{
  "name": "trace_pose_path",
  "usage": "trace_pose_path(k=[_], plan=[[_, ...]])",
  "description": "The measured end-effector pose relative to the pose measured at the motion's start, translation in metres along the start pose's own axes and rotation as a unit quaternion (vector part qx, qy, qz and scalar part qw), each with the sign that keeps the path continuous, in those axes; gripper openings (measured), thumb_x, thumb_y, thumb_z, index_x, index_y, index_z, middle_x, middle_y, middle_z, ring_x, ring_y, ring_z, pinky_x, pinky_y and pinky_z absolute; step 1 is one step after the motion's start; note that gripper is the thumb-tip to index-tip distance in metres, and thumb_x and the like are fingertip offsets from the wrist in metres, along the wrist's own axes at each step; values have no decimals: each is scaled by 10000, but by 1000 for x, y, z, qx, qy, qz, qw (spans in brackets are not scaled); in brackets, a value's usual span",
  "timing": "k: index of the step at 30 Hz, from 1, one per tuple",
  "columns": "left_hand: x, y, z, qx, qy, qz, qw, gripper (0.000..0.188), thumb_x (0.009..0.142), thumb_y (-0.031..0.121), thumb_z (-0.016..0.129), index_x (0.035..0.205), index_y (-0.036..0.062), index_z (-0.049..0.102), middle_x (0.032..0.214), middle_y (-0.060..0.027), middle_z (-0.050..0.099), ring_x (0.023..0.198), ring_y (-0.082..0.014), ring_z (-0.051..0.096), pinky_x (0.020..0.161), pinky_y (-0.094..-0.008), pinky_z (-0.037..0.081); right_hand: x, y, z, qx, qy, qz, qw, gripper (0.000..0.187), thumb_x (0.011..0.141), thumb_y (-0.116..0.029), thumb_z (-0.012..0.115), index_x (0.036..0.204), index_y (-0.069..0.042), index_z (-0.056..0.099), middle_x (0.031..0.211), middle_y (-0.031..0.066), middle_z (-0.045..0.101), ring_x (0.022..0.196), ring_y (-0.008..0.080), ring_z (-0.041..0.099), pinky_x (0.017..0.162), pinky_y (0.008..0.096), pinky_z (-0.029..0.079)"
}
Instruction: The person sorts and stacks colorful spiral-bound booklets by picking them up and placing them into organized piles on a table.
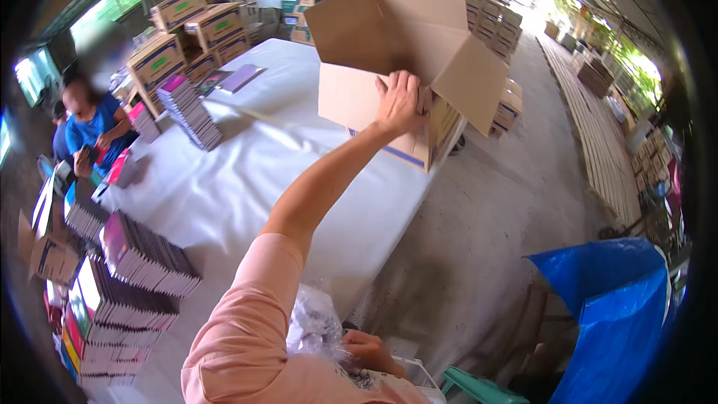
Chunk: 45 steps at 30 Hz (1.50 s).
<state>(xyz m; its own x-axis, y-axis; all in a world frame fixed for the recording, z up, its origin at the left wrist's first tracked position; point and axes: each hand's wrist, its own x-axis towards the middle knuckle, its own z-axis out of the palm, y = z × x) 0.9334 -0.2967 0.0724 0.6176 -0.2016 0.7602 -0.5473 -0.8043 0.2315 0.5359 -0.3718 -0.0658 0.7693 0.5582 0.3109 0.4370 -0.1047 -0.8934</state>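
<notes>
My left hand [402, 105] reaches far forward across the table, its fingers closed over the near top edge of a large open cardboard box [348, 97]. The box stands at the table's far right corner with its flaps spread; its inside bottom is hidden. Low in the picture, close to my body, my right hand [370, 352] is curled beside crumpled clear plastic [313, 318]. What its fingers hold, if anything, cannot be made out.
The white-covered table [224, 187] carries stacks of thin books [146, 254] at left and another stack [188, 112] farther back. A person in blue [97, 127] sits at the left. Closed boxes [191, 26] rise behind. Blue sheeting [609, 314] stands at right.
</notes>
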Motion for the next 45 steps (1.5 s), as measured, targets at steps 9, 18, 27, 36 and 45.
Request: trace_pose_path(k=[9, 18, 27, 36, 45], plan=[[43, 3, 114, -42, -71, -9, 997, 724, 695, 385, 706, 1302, 186, 366, 1353, -133, 317, 1274, -314, 294, 991, -585, 265, -17, 24, -2, 56, 1, 128, 990, 170, 685, 28, 641, 851, 20, 602, 938, 142, 572, 843, 238, 591, 722, 294, 461], [31, 3, 38, -61, -247, -14, 967, 774, 765, 606, 548, 1376, 186, 323, 1443, -121, 243, 1320, -319, 247, 1015, -585, 243, 10, 6, -5, 103, 48, 65, 991, 137, 662, 5, 625, 796, -13, 604, 822, 91, 556, 699, 225, 588, 599, 289, 469], [-97, -15, -228, -205, -510, -22, 835, 1005, 616, 641, 677, 1369, 74, 331, 1364, -200, 369, 1272, -340, 338, 1056, -414, 273, 45, -2, -8, -43, -37, -14, 998, 172, 582, -7, 661, 750, -17, 623, 769, 100, 561, 632, 245, 564, 558, 304, 448], [-361, 91, -404, -105, -206, -319, 919, 1312, 343, 463, 876, 1415, 104, 211, 1436, -230, 180, 1327, -417, 154, 1063, -504, 212, 102, -48, 30, 100, -196, -167, 961, 244, 628, 13, 652, 523, 4, 432, 622, 65, 457, 494, 186, 428, 452, 296, 308], [-432, 173, -352, 5, 159, -406, 900, 952, 443, 321, 877, 1261, 169, 413, 1437, -257, 55, 1332, -447, 56, 1046, -561, 134, 69, -98, 132, 388, -55, -24, 920, 92, 643, -32, 603, 598, -10, 525, 681, 46, 506, 647, 185, 519, 567, 291, 409]])
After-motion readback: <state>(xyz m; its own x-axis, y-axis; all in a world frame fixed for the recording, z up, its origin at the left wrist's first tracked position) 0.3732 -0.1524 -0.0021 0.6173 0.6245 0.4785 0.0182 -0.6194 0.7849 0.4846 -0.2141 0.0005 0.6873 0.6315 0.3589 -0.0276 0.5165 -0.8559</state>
